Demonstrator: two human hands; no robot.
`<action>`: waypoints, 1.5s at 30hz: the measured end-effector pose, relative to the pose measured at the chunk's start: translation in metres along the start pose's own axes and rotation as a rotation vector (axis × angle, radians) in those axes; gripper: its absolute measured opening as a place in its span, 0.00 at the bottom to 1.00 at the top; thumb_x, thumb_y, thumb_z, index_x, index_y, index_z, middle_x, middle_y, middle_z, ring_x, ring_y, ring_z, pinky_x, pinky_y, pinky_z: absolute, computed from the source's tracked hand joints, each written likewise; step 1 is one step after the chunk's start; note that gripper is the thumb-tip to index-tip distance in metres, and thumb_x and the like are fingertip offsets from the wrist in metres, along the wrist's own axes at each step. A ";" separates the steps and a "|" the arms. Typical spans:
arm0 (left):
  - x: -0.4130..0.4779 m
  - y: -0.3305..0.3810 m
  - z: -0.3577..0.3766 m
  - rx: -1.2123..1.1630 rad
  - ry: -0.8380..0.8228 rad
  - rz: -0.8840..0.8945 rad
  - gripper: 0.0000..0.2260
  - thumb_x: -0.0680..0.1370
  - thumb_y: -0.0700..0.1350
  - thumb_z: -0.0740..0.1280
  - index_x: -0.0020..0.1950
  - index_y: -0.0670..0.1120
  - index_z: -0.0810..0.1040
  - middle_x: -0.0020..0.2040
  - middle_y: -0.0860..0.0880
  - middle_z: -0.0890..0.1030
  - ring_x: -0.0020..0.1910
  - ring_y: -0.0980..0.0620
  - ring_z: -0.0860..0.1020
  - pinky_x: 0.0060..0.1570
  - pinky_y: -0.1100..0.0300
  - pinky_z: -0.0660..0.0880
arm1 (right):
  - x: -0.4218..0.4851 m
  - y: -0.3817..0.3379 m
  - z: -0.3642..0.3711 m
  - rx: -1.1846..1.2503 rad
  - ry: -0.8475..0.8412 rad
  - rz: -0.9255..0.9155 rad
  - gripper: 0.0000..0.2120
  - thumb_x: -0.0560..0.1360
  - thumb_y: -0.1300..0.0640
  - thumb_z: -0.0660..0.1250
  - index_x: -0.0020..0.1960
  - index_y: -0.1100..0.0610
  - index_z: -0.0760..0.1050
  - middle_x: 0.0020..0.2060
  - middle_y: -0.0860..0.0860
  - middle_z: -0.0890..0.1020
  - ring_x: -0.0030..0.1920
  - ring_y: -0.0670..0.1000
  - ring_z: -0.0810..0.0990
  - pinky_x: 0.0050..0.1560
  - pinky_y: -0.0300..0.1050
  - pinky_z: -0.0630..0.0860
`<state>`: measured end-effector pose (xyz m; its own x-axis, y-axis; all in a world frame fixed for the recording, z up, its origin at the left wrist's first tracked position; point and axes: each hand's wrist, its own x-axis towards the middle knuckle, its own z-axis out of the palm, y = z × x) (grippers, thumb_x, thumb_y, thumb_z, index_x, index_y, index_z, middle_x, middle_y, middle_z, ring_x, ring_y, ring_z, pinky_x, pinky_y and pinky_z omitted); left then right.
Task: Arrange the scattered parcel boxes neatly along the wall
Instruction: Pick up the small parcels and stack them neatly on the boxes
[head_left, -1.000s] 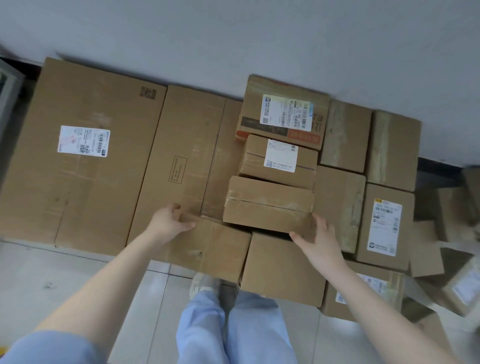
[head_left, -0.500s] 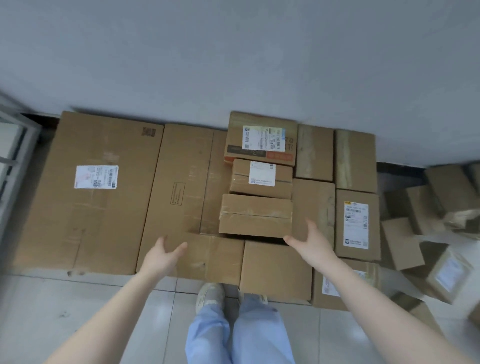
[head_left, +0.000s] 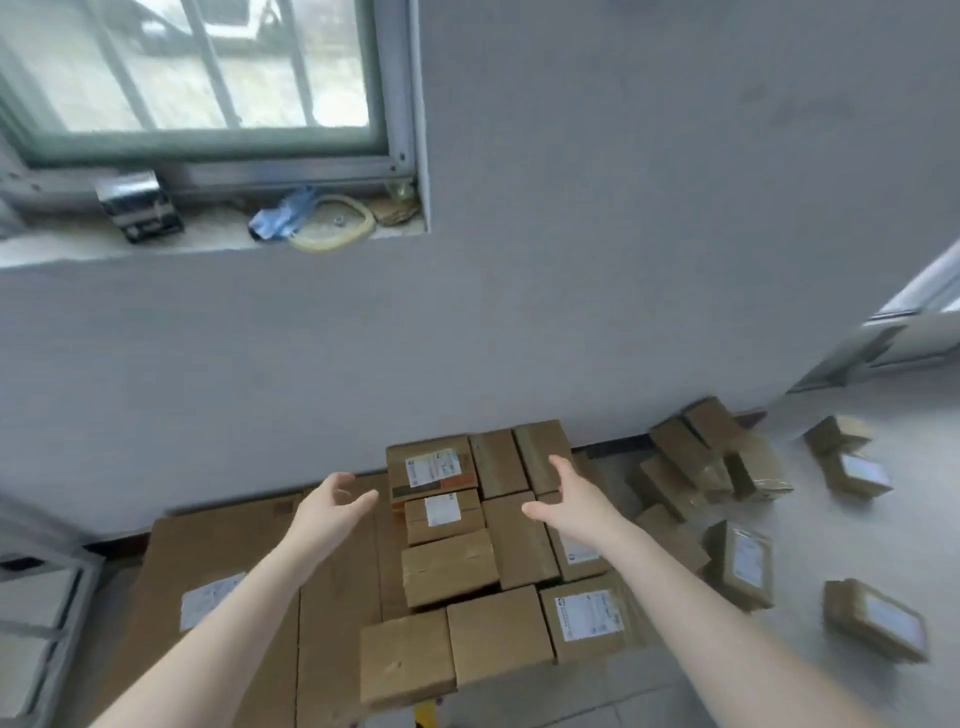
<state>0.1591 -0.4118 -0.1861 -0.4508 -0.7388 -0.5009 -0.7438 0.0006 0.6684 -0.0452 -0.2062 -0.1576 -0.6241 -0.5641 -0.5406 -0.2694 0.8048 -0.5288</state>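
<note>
**Empty hands over a tidy block, loose parcels off to the right**

Both hands hover above the packed boxes. The left hand and the right hand have their fingers relaxed and spread, gripping nothing. The arranged parcel boxes sit edge to edge at the foot of the wall, beside large flat cartons. To the right, scattered parcel boxes lie askew on the floor, and a tumbled heap leans near the wall's base. They look small, stiff-sided and probably light. I would take each one by two opposite side faces, since the tape and labels may be slick.
</note>
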 end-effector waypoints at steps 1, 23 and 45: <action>-0.014 0.017 -0.002 0.014 -0.010 0.030 0.22 0.76 0.53 0.67 0.68 0.47 0.70 0.63 0.45 0.76 0.57 0.48 0.74 0.55 0.57 0.70 | -0.017 0.004 -0.016 -0.005 0.018 0.007 0.40 0.74 0.45 0.68 0.77 0.48 0.48 0.73 0.55 0.65 0.70 0.55 0.68 0.67 0.51 0.69; -0.381 0.361 0.371 0.348 -0.425 0.663 0.25 0.78 0.50 0.66 0.72 0.44 0.66 0.65 0.43 0.73 0.64 0.45 0.72 0.62 0.54 0.69 | -0.425 0.423 -0.340 0.191 0.558 0.383 0.38 0.75 0.50 0.67 0.77 0.52 0.49 0.68 0.59 0.69 0.64 0.58 0.72 0.57 0.46 0.69; -0.304 0.500 0.715 0.197 -0.375 0.190 0.27 0.76 0.46 0.69 0.72 0.41 0.65 0.68 0.41 0.70 0.66 0.43 0.70 0.62 0.53 0.68 | -0.294 0.739 -0.526 0.242 0.382 0.565 0.40 0.74 0.45 0.68 0.77 0.52 0.50 0.69 0.59 0.64 0.68 0.58 0.68 0.61 0.48 0.69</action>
<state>-0.4288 0.2947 -0.0923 -0.7087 -0.4188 -0.5677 -0.6937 0.2676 0.6687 -0.4472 0.6516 -0.0456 -0.8447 0.0653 -0.5312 0.3122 0.8663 -0.3900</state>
